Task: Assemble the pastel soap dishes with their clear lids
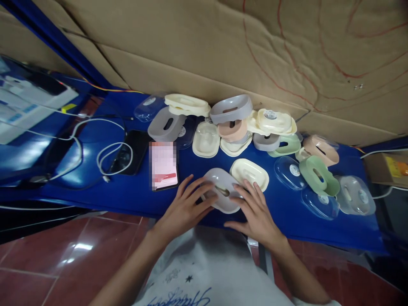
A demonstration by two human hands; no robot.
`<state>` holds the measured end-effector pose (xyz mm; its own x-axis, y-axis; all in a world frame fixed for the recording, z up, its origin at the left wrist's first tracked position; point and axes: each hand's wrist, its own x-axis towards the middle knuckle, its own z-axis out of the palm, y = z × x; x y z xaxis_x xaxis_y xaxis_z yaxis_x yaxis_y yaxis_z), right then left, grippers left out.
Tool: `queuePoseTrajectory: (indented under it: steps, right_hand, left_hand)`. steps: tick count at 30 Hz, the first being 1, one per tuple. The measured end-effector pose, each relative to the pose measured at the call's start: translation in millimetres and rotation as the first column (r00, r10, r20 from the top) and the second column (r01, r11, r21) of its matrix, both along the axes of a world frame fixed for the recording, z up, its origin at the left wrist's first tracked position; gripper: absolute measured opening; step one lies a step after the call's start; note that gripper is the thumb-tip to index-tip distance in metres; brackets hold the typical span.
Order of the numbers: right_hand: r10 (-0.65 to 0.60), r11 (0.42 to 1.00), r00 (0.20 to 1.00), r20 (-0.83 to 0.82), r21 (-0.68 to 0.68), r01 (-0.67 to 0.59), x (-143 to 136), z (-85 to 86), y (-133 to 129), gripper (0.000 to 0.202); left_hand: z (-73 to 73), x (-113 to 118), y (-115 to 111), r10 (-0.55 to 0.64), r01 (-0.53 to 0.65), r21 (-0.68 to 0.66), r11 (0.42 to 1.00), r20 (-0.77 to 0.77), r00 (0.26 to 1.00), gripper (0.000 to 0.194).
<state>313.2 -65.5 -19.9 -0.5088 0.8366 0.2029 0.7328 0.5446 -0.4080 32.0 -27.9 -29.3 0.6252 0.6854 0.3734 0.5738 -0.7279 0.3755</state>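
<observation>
A grey oval dish [227, 180] with a slot in its middle lies on the blue table near the front edge. My left hand [192, 200] rests its spread fingers on the dish's left side. From the right, my right hand [254, 209] touches the dish with its fingertips, fingers apart and thumb stretched toward the front. Neither hand is wrapped round anything. Just behind the right fingers lies a cream oval piece [250, 172], close beside the dish.
Stacked cream, grey and peach dishes [231, 109] line the cardboard wall. Green dishes [318, 175] and clear lids [290, 172] lie at the right. Left are a lit phone [164, 165], a dark phone [130, 153] and white cables [78, 146] on the blue table [127, 193].
</observation>
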Motion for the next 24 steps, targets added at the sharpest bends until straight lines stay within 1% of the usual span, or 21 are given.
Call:
queuePoseTrajectory:
  steps: [3,6,11,14,16,17,18,19,20,21,22,23,24]
  right_hand:
    - [0.040,0.998,0.997,0.061,0.036,-0.042,-4,-3.0,-3,0.045]
    - [0.080,0.997,0.996,0.037,0.003,-0.080,1,-4.3,-6,0.045]
    - [0.066,0.995,0.997,-0.037,-0.075,-0.069,7,-5.8,-7,0.043]
    - [0.054,0.997,0.998,-0.032,-0.056,-0.056,9,-10.4,-10,0.042]
    - [0.016,1.000,0.999,-0.036,0.009,-0.016,20,-15.0,-16,0.041]
    - [-0.048,0.997,0.998,-0.049,0.051,0.051,30,-17.6,-22,0.040]
    - [-0.155,0.982,0.986,-0.068,0.096,0.161,42,-20.6,-29,0.040]
    - [-0.297,0.942,0.951,-0.085,0.136,0.307,56,-23.7,-36,0.040]
    - [-0.457,0.868,0.885,-0.092,0.172,0.466,70,-26.9,-45,0.041]
    - [-0.598,0.772,0.797,-0.085,0.208,0.601,83,-30.0,-53,0.043]
    - [-0.704,0.677,0.707,-0.066,0.238,0.696,93,-32.6,-62,0.046]
    - [-0.771,0.606,0.636,-0.040,0.261,0.751,101,-34.7,-70,0.050]
    - [-0.806,0.567,0.591,-0.007,0.273,0.777,105,-36.0,-78,0.054]
  left_hand:
    - [-0.4,1,-2,0.007,-0.007,0.000,1.000,-0.003,1.000,0.025]
    - [-3.3,2,-2,-0.035,0.035,-0.007,0.999,-0.008,0.999,0.025]
    - [-9.2,8,-1,-0.084,0.083,-0.012,0.996,-0.021,0.996,0.028]
    - [-11.1,10,0,-0.094,0.093,-0.012,0.996,-0.021,0.995,0.029]
    - [-11.4,9,-1,-0.091,0.091,-0.014,0.996,-0.015,0.996,0.029]
    - [-11.3,8,-1,-0.088,0.088,-0.018,0.996,-0.010,0.996,0.030]
    - [-11.3,6,-2,-0.084,0.084,-0.027,0.996,0.001,0.996,0.030]
    - [-11.2,5,-4,-0.079,0.080,-0.039,0.996,0.019,0.997,0.030]
    - [-11.2,3,-5,-0.072,0.074,-0.059,0.996,0.042,0.997,0.030]
    - [-11.1,3,-6,-0.063,0.068,-0.080,0.994,0.069,0.996,0.030]
    - [-10.9,3,-7,-0.055,0.065,-0.100,0.993,0.095,0.994,0.030]
    - [-10.6,4,-8,-0.053,0.066,-0.116,0.991,0.115,0.992,0.030]
    - [-10.0,6,-8,-0.058,0.074,-0.128,0.989,0.126,0.990,0.030]
